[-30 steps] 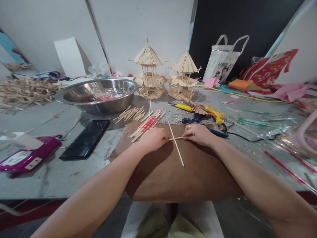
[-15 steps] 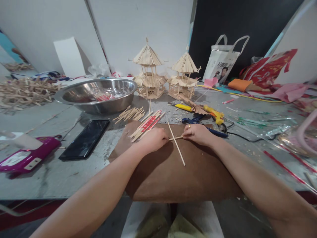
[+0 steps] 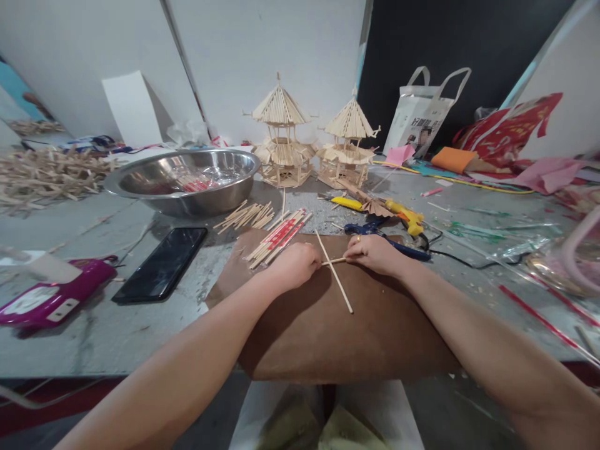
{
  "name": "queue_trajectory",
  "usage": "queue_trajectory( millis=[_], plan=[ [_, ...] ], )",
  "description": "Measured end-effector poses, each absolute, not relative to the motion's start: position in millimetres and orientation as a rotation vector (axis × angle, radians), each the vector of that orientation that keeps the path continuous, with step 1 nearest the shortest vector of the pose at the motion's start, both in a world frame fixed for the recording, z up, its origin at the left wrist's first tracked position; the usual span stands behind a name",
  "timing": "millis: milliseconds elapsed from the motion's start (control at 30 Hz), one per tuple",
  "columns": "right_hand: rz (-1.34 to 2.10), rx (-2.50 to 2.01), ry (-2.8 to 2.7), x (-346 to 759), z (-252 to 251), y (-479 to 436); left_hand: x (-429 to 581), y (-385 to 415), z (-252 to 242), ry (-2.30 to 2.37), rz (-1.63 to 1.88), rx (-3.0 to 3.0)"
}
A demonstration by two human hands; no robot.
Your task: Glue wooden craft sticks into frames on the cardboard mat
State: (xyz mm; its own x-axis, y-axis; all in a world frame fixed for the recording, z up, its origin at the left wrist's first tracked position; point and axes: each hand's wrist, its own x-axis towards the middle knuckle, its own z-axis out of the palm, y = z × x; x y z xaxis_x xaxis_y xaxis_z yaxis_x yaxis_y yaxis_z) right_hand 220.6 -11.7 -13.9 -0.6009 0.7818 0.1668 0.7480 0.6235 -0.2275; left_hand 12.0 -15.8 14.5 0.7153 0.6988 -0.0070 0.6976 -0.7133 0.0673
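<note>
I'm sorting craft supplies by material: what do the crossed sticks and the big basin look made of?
Crossed sticks: probably unvarnished wood or bamboo, judging by their pale, matte tan surface. Basin: likely polished stainless steel; its silvery wall shows bright reflections.

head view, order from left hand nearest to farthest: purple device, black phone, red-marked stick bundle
1. Red-marked stick bundle: just beyond the left hand.
2. Black phone: left of the bundle.
3. Purple device: far left, past the phone.

room: brown board (image 3: 347,350), near edge | blocked: slanting stick (image 3: 342,292), mid-board; wrapped sticks (image 3: 280,236), far left; blue tool (image 3: 412,250), far right
</note>
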Motion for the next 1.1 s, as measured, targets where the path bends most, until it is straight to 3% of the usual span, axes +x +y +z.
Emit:
queue_trajectory(
  millis=[1100],
  plan=[
    [0.064,-1.192,-2.635,221.9,-18.2,-10.2,11.4,-12.8,8.2,1.108,0.110,2.868]
  ],
)
